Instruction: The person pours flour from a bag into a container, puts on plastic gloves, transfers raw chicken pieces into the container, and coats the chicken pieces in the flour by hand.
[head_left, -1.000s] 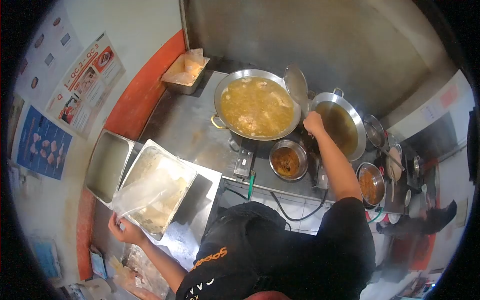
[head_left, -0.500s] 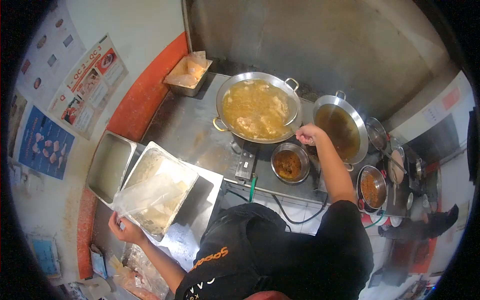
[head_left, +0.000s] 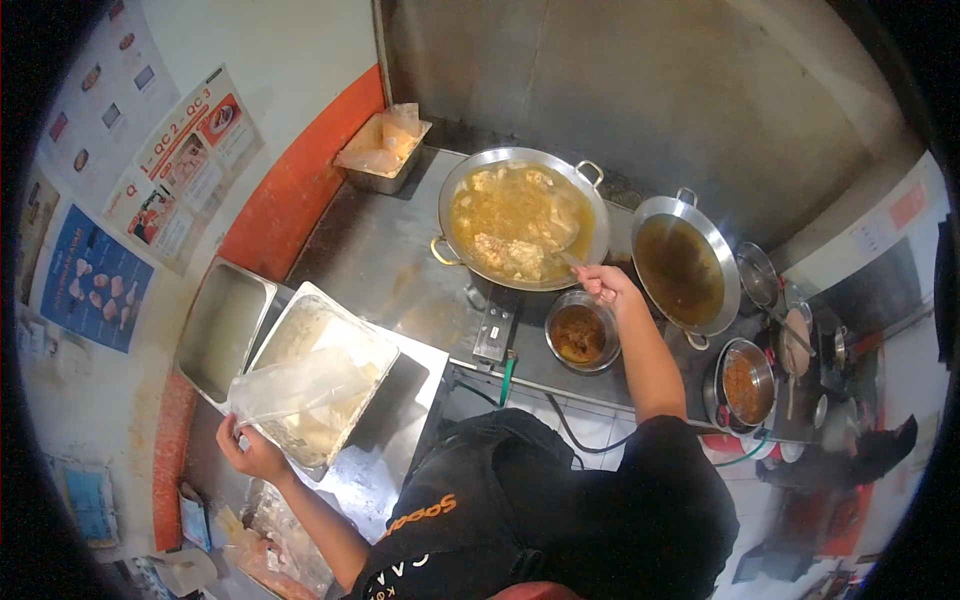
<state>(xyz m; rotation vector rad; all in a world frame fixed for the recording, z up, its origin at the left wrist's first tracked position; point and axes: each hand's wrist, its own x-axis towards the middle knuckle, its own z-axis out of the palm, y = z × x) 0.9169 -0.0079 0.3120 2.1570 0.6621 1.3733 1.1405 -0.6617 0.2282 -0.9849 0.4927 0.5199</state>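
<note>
My right hand (head_left: 608,286) is closed round the handle of a metal utensil (head_left: 570,260). Its far end dips into bubbling oil in a large wok (head_left: 600,225), so I cannot make out its kind. Pale battered pieces (head_left: 515,257) float in the oil around it. On the left, my left hand (head_left: 252,452) pinches the lower corner of a clear plastic bag (head_left: 300,385). That bag lies across a metal tray (head_left: 322,300) of pale flour. Just below my right hand stands a steel bowl (head_left: 552,335) with brown contents.
A second wok (head_left: 728,265) of dark oil stands to the right, beside a pot (head_left: 768,385) with orange-brown crumbs. A deep metal pan (head_left: 195,345) adjoins the flour tray. Bagged orange food sits in a container (head_left: 385,182) at the back. More bagged food (head_left: 275,550) lies lower left.
My right hand has shifted slightly left and down, and the utensil's handle now shows. Battered pieces have gathered at the wok's near side. The left hand keeps its hold on the bag.
</note>
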